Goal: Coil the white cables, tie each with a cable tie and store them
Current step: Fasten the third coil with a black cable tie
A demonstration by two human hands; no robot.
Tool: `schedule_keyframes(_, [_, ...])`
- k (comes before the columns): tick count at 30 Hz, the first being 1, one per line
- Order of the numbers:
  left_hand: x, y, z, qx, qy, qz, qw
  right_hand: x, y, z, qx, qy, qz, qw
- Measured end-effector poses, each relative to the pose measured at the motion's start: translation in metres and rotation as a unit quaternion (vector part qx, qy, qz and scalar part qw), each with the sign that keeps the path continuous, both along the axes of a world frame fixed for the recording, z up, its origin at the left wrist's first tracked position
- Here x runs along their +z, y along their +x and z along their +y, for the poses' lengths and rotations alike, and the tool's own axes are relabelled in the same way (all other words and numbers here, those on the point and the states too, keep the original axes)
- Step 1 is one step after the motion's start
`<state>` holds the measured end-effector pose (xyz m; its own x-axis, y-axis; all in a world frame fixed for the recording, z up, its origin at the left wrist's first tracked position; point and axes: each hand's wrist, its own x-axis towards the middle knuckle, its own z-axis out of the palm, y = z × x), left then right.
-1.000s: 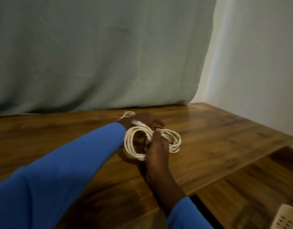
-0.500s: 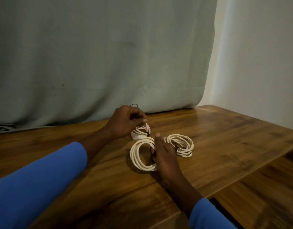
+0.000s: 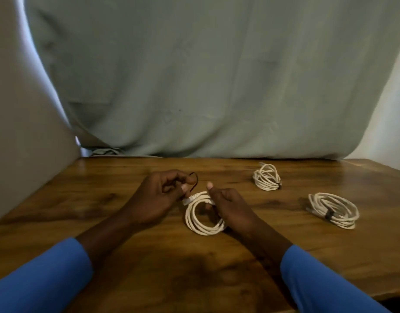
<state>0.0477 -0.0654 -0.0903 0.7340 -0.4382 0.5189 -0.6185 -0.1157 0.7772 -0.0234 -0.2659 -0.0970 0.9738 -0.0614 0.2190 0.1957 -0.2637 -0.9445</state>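
A coiled white cable (image 3: 195,222) stands on edge on the wooden table (image 3: 81,206) in front of me. My right hand (image 3: 228,205) grips the coil's right side, thumb raised. My left hand (image 3: 157,195) pinches a thin black cable tie (image 3: 194,180) that loops up beside the coil's white plug end (image 3: 189,199). Two more white coils lie to the right, each bound with a black tie: a small one (image 3: 267,179) farther back and a larger one (image 3: 333,210) nearer.
A grey-green cloth (image 3: 194,75) hangs behind the table. A pale wall (image 3: 20,143) closes the left side. The table's front right corner and edge (image 3: 384,295) lie near my right sleeve.
The view has swung left, bringing the left wall and both tied coils into sight. My left hand now holds up the black tie beside the coil; my right hand still grips the coil.
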Motion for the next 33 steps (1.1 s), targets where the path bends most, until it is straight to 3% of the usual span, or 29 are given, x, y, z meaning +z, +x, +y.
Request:
schedule_keyframes(4, [-0.009, 0.025, 0.018, 0.067, -0.016, 0.015, 0.998, 0.0, 0.042, 0.031, 0.052, -0.02, -0.009, 0.998])
schedule_keyframes(8, [-0.01, 0.045, 0.034, 0.073, 0.01, 0.041, 0.996, 0.002, 0.062, 0.047, 0.084, -0.021, -0.024, 0.996])
schedule_keyframes(13, [-0.009, 0.046, 0.036, 0.028, -0.004, 0.113, 0.993, -0.006, 0.072, 0.046, 0.065, -0.076, -0.07, 0.992])
schedule_keyframes(19, [-0.01, 0.041, 0.033, -0.026, -0.058, 0.136, 0.989, -0.011, 0.074, 0.043, 0.024, -0.125, -0.121, 0.984])
schedule_keyframes(28, [-0.014, 0.041, 0.024, 0.009, -0.107, 0.073, 0.992, -0.016, 0.078, 0.045, -0.039, -0.166, -0.187, 0.967])
schedule_keyframes(33, [-0.015, 0.034, 0.019, 0.017, -0.075, 0.005, 0.997, -0.014, 0.077, 0.048, 0.011, -0.021, -0.14, 0.99])
